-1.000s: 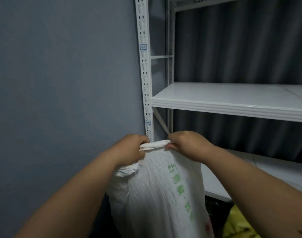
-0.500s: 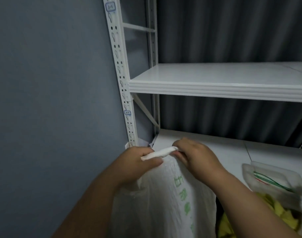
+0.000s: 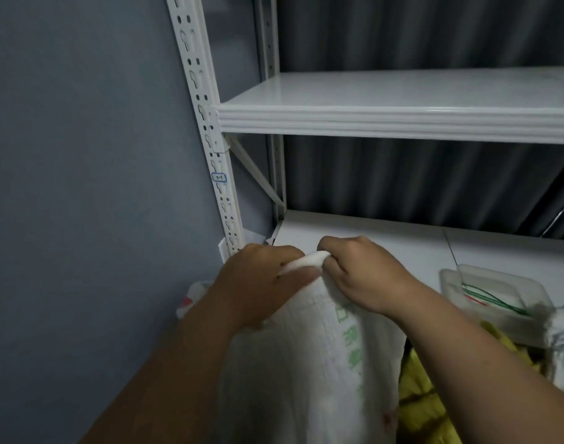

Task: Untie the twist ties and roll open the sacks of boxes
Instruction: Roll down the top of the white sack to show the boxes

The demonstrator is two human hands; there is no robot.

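A white woven sack (image 3: 309, 373) with green print stands upright in front of me, its top edge folded into a thick rolled band (image 3: 306, 262). My left hand (image 3: 258, 283) grips the left end of that band. My right hand (image 3: 360, 277) pinches its right end, fingers curled round the fabric. I see no twist tie on this sack. Its contents are hidden.
A white metal shelf rack (image 3: 402, 120) rises behind the sack beside a grey wall (image 3: 82, 187). On the lower shelf a clear plastic tray (image 3: 498, 299) holds green and red ties. Yellow boxes (image 3: 428, 398) show in another opened white sack (image 3: 562, 344) at right.
The view has tilted downward, so the shelves appear higher. Both hands keep hold of the sack's rolled top and have drawn closer together on it.
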